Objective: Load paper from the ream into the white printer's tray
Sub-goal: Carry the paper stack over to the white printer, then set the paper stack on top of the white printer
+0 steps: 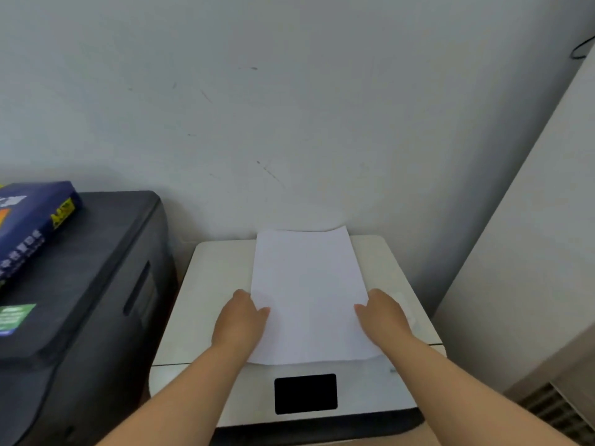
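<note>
**Paper [306, 294] held by both long edges over the white printer [212, 284]**

Sheets like these are light, thin and floppy. We judge that the small stack will sag between our hands and fan apart if the hold slackens. The faces are smooth and slide on one another, and the corners crease easily. We think the best hold is the one we have, at the middle of the two long edges with one hand to a side. That keeps the stack flat and squared for feeding into a slot. The far right corner curls up a little by the wall [289, 123].

Our left hand [240, 320] covers the left edge and our right hand [383, 317] covers the right edge. Both forearms reach forward, roughly parallel, with the backs of the hands up. Each thumb lies on the top face, pointing inward. The other fingers are hidden by the hands themselves, so we read each grip as a pinch closed on the paper's edge, though we cannot see the underside.

The paper lies lengthwise over the printer's top, its near edge just behind the black panel [305, 393] and its far edge at the wall. We cannot tell whether it rests on the lid or is held slightly off it. No open tray shows. The blue ream [35, 220] sits well apart to the left, on a dark grey machine [96, 284].
</note>
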Demonstrator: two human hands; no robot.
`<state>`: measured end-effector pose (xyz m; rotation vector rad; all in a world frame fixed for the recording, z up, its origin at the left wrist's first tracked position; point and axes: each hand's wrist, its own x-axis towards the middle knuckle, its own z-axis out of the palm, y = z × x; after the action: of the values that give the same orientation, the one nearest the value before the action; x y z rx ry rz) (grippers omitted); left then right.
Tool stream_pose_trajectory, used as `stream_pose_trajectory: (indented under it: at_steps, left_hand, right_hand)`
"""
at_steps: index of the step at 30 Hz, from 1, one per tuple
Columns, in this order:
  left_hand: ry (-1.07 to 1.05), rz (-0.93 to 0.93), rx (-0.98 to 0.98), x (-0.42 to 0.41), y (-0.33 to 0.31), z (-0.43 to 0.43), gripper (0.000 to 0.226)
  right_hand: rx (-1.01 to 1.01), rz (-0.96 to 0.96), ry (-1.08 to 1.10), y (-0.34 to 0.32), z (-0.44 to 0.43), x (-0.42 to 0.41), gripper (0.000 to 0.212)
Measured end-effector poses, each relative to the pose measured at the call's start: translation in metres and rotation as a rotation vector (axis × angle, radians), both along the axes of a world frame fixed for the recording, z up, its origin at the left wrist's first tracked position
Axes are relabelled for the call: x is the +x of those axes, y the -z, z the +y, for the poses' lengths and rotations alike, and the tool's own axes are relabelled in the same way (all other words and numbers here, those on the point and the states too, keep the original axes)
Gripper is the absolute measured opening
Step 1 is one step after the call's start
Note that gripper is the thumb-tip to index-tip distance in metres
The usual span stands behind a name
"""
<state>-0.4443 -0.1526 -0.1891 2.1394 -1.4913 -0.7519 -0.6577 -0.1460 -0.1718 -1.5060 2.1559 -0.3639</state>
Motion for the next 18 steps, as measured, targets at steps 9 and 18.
stream_pose_trajectory:
  at_steps: [9,18]
  left_hand:
    - [0.086,-0.397,-0.009,0.001,0.011,0.016,0.066]
    - [0.13,-0.425,0.09,0.002,0.019,0.018,0.066]
  right_hand:
    - [0.091,0.226,0.009,0.011,-0.002,-0.027,0.094]
    - [0.154,0.217,-0.026,0.022,0.0,-0.037,0.102]
